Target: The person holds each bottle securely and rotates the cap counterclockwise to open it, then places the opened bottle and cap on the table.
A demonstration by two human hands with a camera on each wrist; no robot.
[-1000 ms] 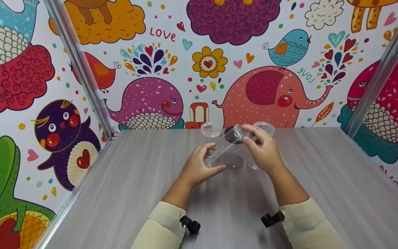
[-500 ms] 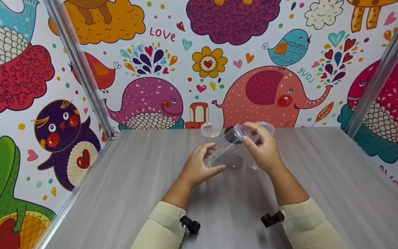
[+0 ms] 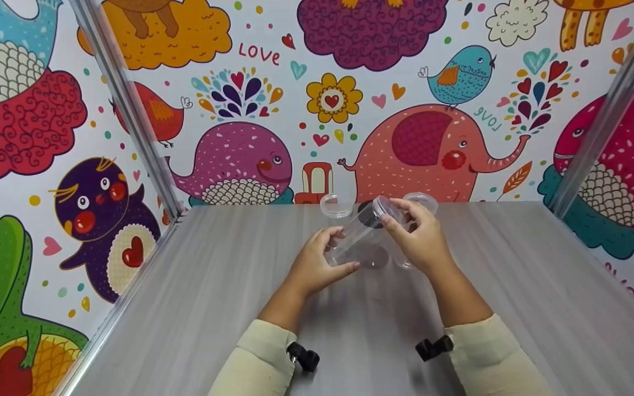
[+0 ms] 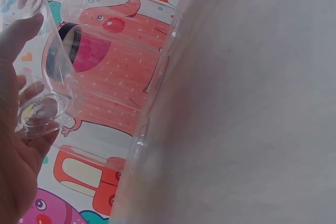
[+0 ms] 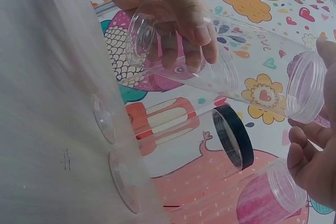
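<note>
A clear plastic jar (image 3: 354, 235) is held tilted above the table, its ridged mouth end (image 3: 381, 209) up and to the right. My left hand (image 3: 314, 264) grips its lower end, thumb on the near side and fingers around the far side. At the mouth end, my right hand (image 3: 424, 239) holds the rim between thumb and fingers. The right wrist view shows the jar's see-through body (image 5: 247, 45); nothing is visible inside. Whether a clear lid sits on its mouth I cannot tell.
Behind the hands stand more clear jars: one at left (image 3: 336, 208), one at right (image 3: 426, 202), and between them one with a black band (image 5: 233, 137) at its top. A patterned wall (image 3: 273, 33) closes off the back of the grey table (image 3: 212, 286).
My right thumb and fingers have shifted slightly on the jar's mouth end. The left hand and the standing jars have stayed where they were.
</note>
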